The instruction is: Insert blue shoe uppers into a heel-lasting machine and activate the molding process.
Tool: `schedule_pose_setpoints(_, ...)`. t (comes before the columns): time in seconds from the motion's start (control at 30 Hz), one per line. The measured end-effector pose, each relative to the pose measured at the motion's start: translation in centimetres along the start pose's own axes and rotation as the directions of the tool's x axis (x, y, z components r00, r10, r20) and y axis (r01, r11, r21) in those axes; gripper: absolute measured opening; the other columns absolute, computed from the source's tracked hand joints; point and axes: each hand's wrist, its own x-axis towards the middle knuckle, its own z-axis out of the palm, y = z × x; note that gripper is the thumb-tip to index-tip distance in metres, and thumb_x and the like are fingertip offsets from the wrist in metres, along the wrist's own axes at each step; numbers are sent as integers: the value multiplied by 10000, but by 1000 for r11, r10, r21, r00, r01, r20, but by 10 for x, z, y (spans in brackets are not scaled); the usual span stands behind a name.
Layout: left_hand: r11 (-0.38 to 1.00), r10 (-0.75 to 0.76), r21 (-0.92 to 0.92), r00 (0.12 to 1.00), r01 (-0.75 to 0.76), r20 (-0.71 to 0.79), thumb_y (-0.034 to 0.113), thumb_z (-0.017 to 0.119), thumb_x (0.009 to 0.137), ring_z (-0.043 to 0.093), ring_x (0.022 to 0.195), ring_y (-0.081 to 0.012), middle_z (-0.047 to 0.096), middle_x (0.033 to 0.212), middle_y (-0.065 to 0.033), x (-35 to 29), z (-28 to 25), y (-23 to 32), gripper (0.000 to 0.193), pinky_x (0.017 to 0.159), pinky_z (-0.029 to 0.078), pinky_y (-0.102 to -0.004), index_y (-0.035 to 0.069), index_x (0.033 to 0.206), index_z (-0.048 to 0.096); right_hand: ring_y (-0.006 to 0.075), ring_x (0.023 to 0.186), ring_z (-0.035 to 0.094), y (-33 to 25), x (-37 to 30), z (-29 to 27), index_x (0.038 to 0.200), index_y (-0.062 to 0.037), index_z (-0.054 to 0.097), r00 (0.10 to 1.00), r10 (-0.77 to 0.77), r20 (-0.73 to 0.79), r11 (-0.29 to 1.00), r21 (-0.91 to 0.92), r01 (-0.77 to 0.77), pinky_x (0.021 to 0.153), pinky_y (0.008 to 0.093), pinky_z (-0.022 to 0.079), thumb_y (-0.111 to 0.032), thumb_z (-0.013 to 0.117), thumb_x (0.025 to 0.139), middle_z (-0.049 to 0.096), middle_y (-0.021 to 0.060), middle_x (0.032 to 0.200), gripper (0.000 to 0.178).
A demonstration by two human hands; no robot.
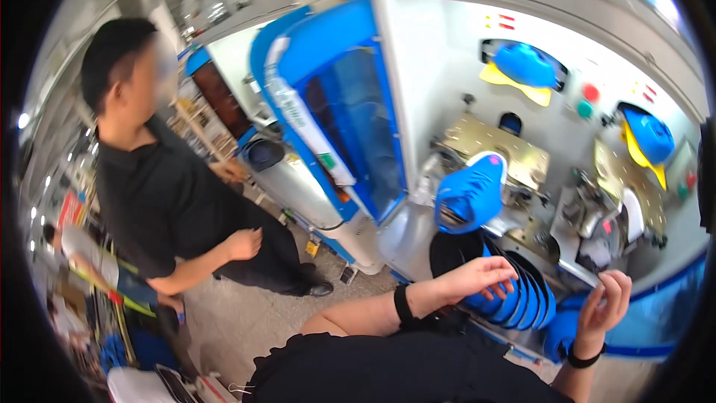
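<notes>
My left hand (485,280) hangs over a stack of nested blue pieces with black rims (526,302). Its fingers are loosely bent, and nothing shows in them. Farther right, my right hand (603,304) is raised in front of the machine, fingers half curled and apart, holding nothing that I can see. Beyond my left hand a blue laced shoe upper (471,190) with a pink mark sits at the machine's left station. At the right station a grey and white shoe-shaped piece (600,242) rests among metal clamps, nearest to my right hand.
Inside the white machine bay, brass-coloured plates (496,151) and two blue-and-yellow parts (522,71) are mounted. A blue-framed door (335,104) stands open at its left. A person in black (179,179) stands to my left; another person (97,254) is farther back.
</notes>
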Motion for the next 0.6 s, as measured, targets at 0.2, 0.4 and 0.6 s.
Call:
schedule_pose_setpoints(0.2, 997, 15, -67, 989, -25, -145, 379, 523, 1018, 647, 872, -91, 669, 984, -3, -35, -25, -8, 287, 720, 500, -230, 124, 1125, 601, 339, 844, 571, 3, 28, 5, 977, 30, 575, 994, -111, -2, 994, -7, 111, 943, 476, 427, -144, 458, 976, 594, 183, 937, 210)
schedule_pose_setpoints(0.4, 994, 43, -94, 989, -57, -141, 398, 524, 1014, 640, 828, -78, 662, 964, 4, -48, -37, -13, 292, 681, 495, -211, 136, 1128, 583, 352, 943, 549, 7, 49, 10, 995, 37, 545, 978, -192, -87, 981, -60, 187, 973, 450, 407, -112, 383, 1016, 563, 200, 1011, 221)
schedule_pose_setpoints(0.6, 988, 46, -138, 990, -65, -131, 390, 522, 1016, 635, 836, -78, 655, 968, 2, -58, -50, -10, 281, 695, 499, -208, 139, 1131, 579, 358, 916, 549, 14, 46, 20, 986, 29, 536, 981, -193, 19, 979, -69, 194, 1045, 480, 370, -107, 403, 1001, 549, 196, 969, 192)
